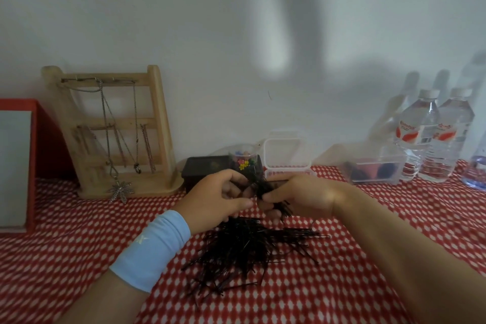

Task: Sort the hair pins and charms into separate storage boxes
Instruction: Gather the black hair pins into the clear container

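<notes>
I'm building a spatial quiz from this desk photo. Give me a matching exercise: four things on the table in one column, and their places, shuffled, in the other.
Things:
1 rack
2 bottles
3 pin pile
4 black box

Places:
A far right
B just behind the left hand
C furthest left of the four
D nearest the camera wearer

Pairs: 1-C, 2-A, 3-D, 4-B
</notes>
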`<action>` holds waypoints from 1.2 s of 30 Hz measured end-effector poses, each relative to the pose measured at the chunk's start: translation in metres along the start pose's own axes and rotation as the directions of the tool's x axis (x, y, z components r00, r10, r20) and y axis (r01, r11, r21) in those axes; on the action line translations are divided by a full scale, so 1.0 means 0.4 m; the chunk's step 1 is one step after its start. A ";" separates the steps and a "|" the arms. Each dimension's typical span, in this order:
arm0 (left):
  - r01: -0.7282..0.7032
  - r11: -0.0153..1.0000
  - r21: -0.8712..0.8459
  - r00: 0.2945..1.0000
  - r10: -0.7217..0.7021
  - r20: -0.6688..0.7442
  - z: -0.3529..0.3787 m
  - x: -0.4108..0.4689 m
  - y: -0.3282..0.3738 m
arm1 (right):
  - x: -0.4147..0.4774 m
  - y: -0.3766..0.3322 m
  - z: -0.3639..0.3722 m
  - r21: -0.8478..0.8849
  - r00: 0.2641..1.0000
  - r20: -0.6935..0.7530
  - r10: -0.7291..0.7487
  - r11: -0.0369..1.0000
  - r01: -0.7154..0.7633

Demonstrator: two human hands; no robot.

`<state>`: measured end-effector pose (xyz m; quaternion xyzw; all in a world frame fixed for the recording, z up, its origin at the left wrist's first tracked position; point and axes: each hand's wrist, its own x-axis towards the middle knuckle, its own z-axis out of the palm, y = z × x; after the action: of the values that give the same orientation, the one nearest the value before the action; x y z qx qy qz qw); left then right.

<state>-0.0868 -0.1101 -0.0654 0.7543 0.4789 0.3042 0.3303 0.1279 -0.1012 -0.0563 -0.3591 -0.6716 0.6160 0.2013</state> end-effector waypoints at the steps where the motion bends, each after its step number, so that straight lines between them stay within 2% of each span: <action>1: -0.005 1.000 -0.017 1.000 0.005 0.000 -0.001 0.000 -0.001 | 0.001 0.001 -0.001 -0.067 1.000 0.011 0.001 0.998 0.000; 4: -0.037 0.998 0.053 0.998 0.039 -0.047 -0.018 0.002 -0.009 | 0.002 -0.002 -0.001 -0.255 0.999 -0.014 0.041 0.966 -0.043; 8: -0.025 0.976 0.216 0.999 0.033 -0.033 -0.056 0.003 -0.014 | -0.011 -0.004 -0.022 -0.306 0.992 -0.016 0.125 0.944 -0.124; 11: 0.003 0.936 0.353 0.999 -0.022 0.049 -0.080 0.004 -0.022 | -0.031 -0.008 -0.048 -0.389 0.985 -0.021 0.169 0.907 -0.164; 15: -0.039 0.895 0.445 0.971 -0.070 0.227 -0.069 0.004 -0.033 | -0.032 -0.003 -0.060 -0.315 0.987 -0.012 0.162 0.936 -0.157; 17: -0.065 0.885 0.461 0.975 -0.041 0.216 -0.055 0.005 -0.027 | -0.023 0.001 -0.057 -0.353 0.989 0.002 0.145 0.926 -0.135; 19: -0.092 0.915 0.392 0.996 0.087 0.029 -0.046 0.003 -0.004 | -0.015 0.004 -0.047 -0.355 0.987 0.029 0.157 0.925 -0.136; 21: -0.139 0.955 0.264 0.973 0.181 -0.142 -0.033 0.009 0.027 | -0.006 0.008 -0.033 -0.314 0.980 0.081 0.183 0.938 -0.149; 22: -0.149 0.967 0.209 0.971 0.183 -0.155 -0.024 0.016 0.044 | -0.002 0.010 -0.025 -0.305 0.975 0.097 0.199 0.938 -0.161; 25: -0.184 0.961 0.208 0.982 0.187 0.005 0.010 0.045 0.080 | 0.007 0.007 -0.011 -0.312 0.967 0.109 0.231 0.931 -0.187; 27: -0.211 0.958 0.193 0.978 0.206 0.044 0.026 0.065 0.087 | 0.006 0.004 -0.009 -0.302 0.965 0.114 0.236 0.934 -0.193; 31: -0.178 0.983 0.045 0.982 0.180 -0.052 0.030 0.094 0.088 | -0.001 0.016 -0.023 -0.231 0.974 0.094 0.208 0.956 -0.182; 34: -0.136 0.968 -0.213 0.985 0.108 -0.138 0.013 0.103 0.083 | -0.004 0.025 -0.035 -0.131 0.974 0.112 0.195 0.975 -0.180; 36: -0.106 0.941 -0.321 0.979 0.042 -0.199 -0.001 0.104 0.070 | -0.007 0.028 -0.045 -0.054 0.976 0.126 0.176 0.984 -0.171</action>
<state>-0.0579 -0.0807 -0.0372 0.6736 0.4215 0.4626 0.3932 0.1450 -0.0911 -0.0639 -0.3795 -0.6623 0.6390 0.0946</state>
